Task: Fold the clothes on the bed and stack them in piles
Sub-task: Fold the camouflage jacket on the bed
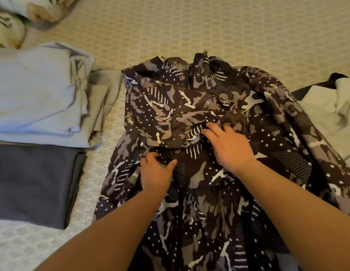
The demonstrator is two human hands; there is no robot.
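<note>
A dark camouflage-print jacket (199, 106) with white dots and stripes lies spread on the bed in front of me, its hood end pointing away. My left hand (156, 173) pinches a fold of the jacket near its middle, thumb and fingers curled into the cloth. Just to its right, my right hand (227, 145) lies palm down on the jacket, fingers bent and digging into a bunched ridge of fabric. Stacked at the left are folded clothes: a light blue garment (35, 90) over beige ones (103, 98), and a dark grey folded piece (33, 182) nearer me.
The bed (209, 26) has a cream patterned cover. Printed pillows (11, 22) sit at the far left corner. An unfolded pale garment with a black strap (326, 112) lies at the right edge, partly under the jacket.
</note>
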